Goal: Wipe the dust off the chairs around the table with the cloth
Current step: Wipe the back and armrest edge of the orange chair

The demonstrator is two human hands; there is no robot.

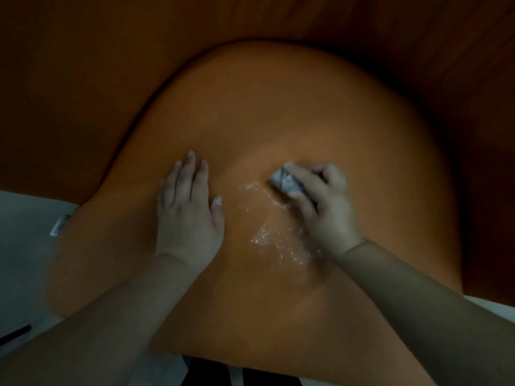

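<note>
An orange moulded chair seat fills most of the view. My right hand grips a crumpled white-grey cloth and presses it on the middle of the seat. White dusty streaks lie on the seat just below the cloth. My left hand rests flat on the seat to the left of the streaks, fingers straight and pointing away from me.
A brown wooden surface spans the top and right behind the chair. Pale floor shows at the left with a small white label on it. A dark thin object lies at the lower left.
</note>
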